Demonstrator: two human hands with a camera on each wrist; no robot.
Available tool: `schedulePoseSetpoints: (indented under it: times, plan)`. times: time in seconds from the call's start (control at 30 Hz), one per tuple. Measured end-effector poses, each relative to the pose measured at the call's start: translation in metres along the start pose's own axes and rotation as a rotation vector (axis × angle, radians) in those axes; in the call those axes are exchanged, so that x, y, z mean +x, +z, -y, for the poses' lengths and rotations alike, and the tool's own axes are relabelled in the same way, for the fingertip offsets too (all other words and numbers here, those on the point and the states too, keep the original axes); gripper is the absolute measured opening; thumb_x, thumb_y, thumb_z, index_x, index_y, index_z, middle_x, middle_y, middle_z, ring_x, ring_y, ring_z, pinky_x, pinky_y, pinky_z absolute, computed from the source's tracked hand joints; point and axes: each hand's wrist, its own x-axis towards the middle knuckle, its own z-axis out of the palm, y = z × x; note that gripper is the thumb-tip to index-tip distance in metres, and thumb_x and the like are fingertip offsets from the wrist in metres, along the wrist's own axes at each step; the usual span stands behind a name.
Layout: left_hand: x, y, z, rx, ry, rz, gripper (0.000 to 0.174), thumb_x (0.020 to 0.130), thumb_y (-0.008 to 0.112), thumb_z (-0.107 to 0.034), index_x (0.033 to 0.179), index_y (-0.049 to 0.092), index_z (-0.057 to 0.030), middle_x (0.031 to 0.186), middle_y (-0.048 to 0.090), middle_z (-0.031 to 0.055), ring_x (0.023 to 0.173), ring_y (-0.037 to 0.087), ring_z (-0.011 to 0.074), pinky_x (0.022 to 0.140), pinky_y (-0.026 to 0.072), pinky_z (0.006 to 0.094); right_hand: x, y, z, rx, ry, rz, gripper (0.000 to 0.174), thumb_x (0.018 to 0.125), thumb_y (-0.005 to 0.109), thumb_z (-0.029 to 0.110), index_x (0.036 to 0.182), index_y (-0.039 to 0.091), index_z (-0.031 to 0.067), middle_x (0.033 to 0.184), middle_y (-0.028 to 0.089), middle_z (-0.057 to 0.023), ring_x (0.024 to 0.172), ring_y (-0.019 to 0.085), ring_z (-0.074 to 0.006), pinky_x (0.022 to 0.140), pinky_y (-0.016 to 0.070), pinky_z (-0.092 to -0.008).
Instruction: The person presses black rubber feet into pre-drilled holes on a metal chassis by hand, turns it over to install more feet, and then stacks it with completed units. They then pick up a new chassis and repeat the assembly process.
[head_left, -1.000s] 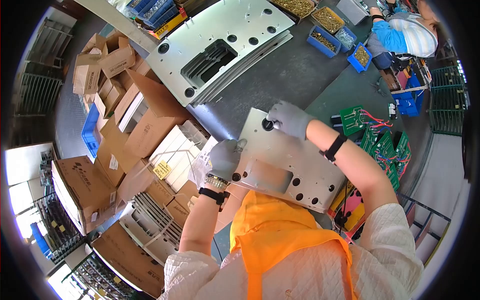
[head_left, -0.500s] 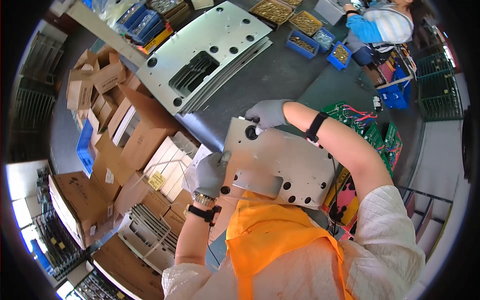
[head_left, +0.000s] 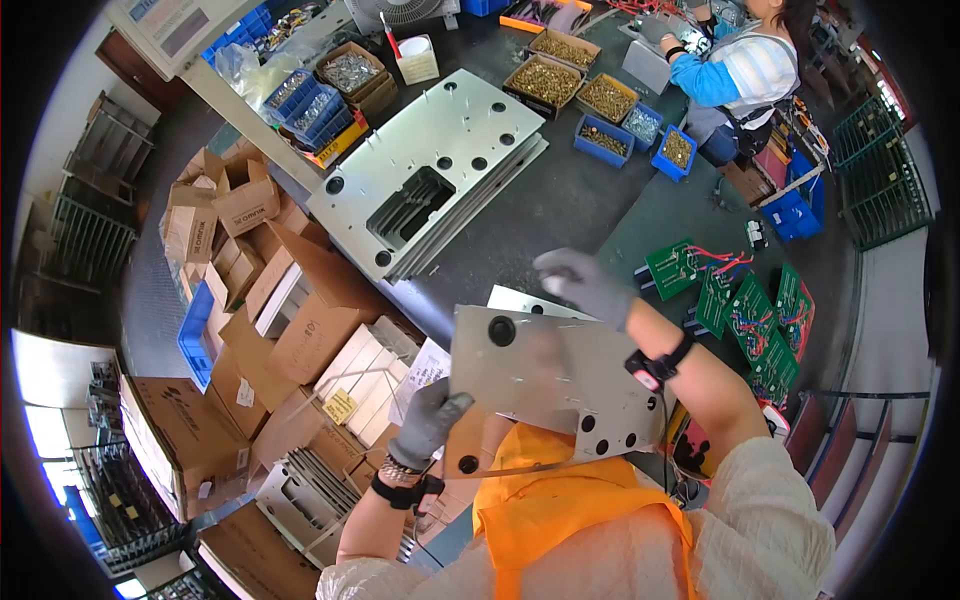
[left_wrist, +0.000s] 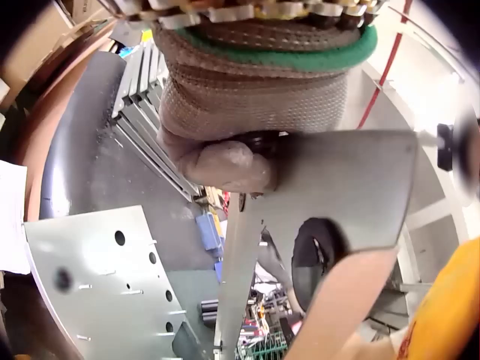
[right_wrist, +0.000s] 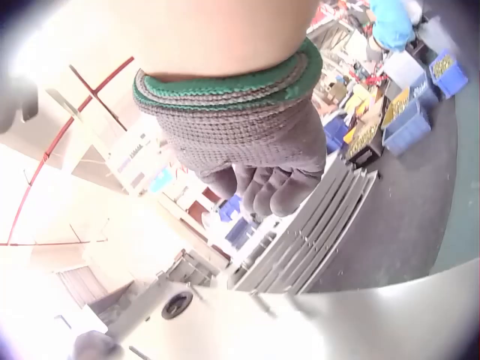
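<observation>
My left hand [head_left: 430, 425] grips the left edge of a metal panel [head_left: 485, 375], thumb on its face. This panel has round black-rimmed holes and is tilted up in front of my orange apron [head_left: 590, 500]. In the left wrist view the gloved thumb and fingers pinch the panel [left_wrist: 352, 176] at its edge. Behind it in the head view shows the edge of a second panel [head_left: 512, 298]; the left wrist view shows its studs and holes. My right hand [head_left: 588, 285] is raised beyond the panels, fingers loosely curled, with nothing in them in the right wrist view.
A stack of studded panels [head_left: 440, 170] lies on the dark table [head_left: 500, 240]. Beyond it stand blue bins [head_left: 603, 140] of small parts. Green circuit boards [head_left: 750, 310] with wires lie at right, cardboard boxes [head_left: 325, 330] at left. Another person [head_left: 740, 75] works at the back right.
My right hand has let go of the panel's far edge and moved away to the right. The left hand has lowered with its panel, and a second panel now shows behind. The head view has shifted.
</observation>
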Motion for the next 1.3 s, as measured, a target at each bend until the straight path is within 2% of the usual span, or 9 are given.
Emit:
schedulePoseSetpoints:
  times: [0.17, 0.33, 0.47, 0.77, 0.83, 0.9, 1.1, 1.2, 1.3]
  plan:
    - [-0.018, -0.06, 0.01, -0.593, -0.105, -0.202, 0.038, 0.086, 0.067, -0.023, 0.112, 0.063, 0.0042, 0.098, 0.067, 0.0061, 0.088, 0.063, 0.0152, 0.08, 0.0507, 0.029, -0.084, -0.077, 0.067, -0.038, -0.193, -0.491, 0.021, 0.092, 0.056, 0.005, 0.111, 0.063, 0.0027, 0.102, 0.066, -0.0045, 0.092, 0.061, -0.0108, 0.083, 0.0496, -0.0269]
    - [0.037, -0.11, -0.01, -0.755, 0.221, -0.396, 0.049, 0.089, 0.061, -0.03, 0.123, 0.054, 0.0041, 0.109, 0.065, 0.0116, 0.096, 0.063, 0.022, 0.085, 0.0525, 0.0345, -0.159, -0.11, 0.065, 0.075, -0.206, -0.766, 0.02, 0.093, 0.053, 0.004, 0.11, 0.062, 0.0018, 0.092, 0.063, -0.006, 0.08, 0.057, -0.0111, 0.074, 0.0481, -0.0254]
    - [0.104, -0.162, -0.009, -0.743, 0.243, -0.513, 0.029, 0.094, 0.054, -0.027, 0.112, 0.057, -0.0052, 0.089, 0.063, 0.0035, 0.08, 0.063, 0.0143, 0.069, 0.0531, 0.0273, -0.193, -0.084, 0.025, 0.211, 0.025, -0.754, 0.018, 0.092, 0.053, 0.003, 0.108, 0.062, -0.0003, 0.088, 0.061, -0.0055, 0.076, 0.055, -0.0111, 0.07, 0.0466, -0.0257]
    - [0.195, -0.213, 0.023, -0.749, 0.189, -0.605, 0.033, 0.089, 0.061, -0.023, 0.11, 0.062, 0.0023, 0.099, 0.066, 0.0088, 0.089, 0.064, 0.0175, 0.073, 0.0512, 0.0287, -0.255, -0.03, -0.053, 0.442, 0.309, -0.747, 0.018, 0.091, 0.053, 0.002, 0.106, 0.063, -0.0006, 0.089, 0.061, -0.0054, 0.076, 0.055, -0.0115, 0.069, 0.0461, -0.0252]
    - [0.196, -0.227, 0.036, -0.219, -0.009, -0.71, 0.029, 0.092, 0.057, -0.018, 0.113, 0.062, 0.0006, 0.099, 0.066, 0.0085, 0.089, 0.063, 0.0164, 0.07, 0.0523, 0.031, -0.268, -0.026, -0.076, 0.366, 0.35, -0.703, 0.021, 0.089, 0.057, 0.006, 0.108, 0.065, 0.0034, 0.094, 0.062, -0.0046, 0.081, 0.057, -0.0113, 0.072, 0.0477, -0.0261]
    - [0.198, -0.273, 0.11, 0.641, 0.292, -0.736, 0.026, 0.096, 0.054, -0.018, 0.114, 0.063, -0.0026, 0.084, 0.062, 0.0059, 0.077, 0.061, 0.0166, 0.062, 0.0507, 0.0323, -0.271, -0.019, -0.08, 0.291, 0.402, -0.654, 0.023, 0.087, 0.059, 0.006, 0.109, 0.065, 0.0055, 0.101, 0.063, -0.0032, 0.091, 0.059, -0.0125, 0.08, 0.0485, -0.0268]
    - [0.093, -0.058, 0.004, -0.234, 0.135, -0.372, 0.04, 0.1, 0.05, -0.042, 0.068, 0.053, -0.018, 0.053, 0.042, -0.0059, 0.042, 0.034, 0.0058, 0.041, 0.0252, 0.0226, -0.227, 0.027, -0.07, 0.064, 0.183, -0.355, 0.039, 0.082, 0.054, -0.005, 0.118, 0.062, 0.0073, 0.115, 0.063, -0.0075, 0.106, 0.06, -0.0178, 0.093, 0.0475, -0.0312]
    - [0.068, 0.063, 0.041, -0.927, -0.46, 0.134, 0.031, 0.095, 0.059, -0.043, 0.089, 0.06, -0.0125, 0.059, 0.05, -0.0039, 0.049, 0.045, 0.0089, 0.044, 0.0354, 0.0246, -0.186, 0.066, -0.046, 0.044, 0.086, -0.156, 0.046, 0.08, 0.06, 0.001, 0.125, 0.058, 0.0087, 0.115, 0.058, -0.0125, 0.107, 0.058, -0.0287, 0.096, 0.046, -0.0382]
    - [0.052, 0.138, 0.051, -1.288, -0.521, 0.308, 0.049, 0.099, 0.043, -0.049, 0.109, 0.061, -0.0045, 0.094, 0.066, 0.0088, 0.083, 0.063, 0.0214, 0.072, 0.0527, 0.0345, -0.165, 0.084, -0.008, -0.371, -0.064, -0.042, 0.037, 0.083, 0.07, 0.024, 0.115, 0.062, 0.0081, 0.115, 0.059, -0.0133, 0.107, 0.056, -0.0324, 0.094, 0.0452, -0.0421]
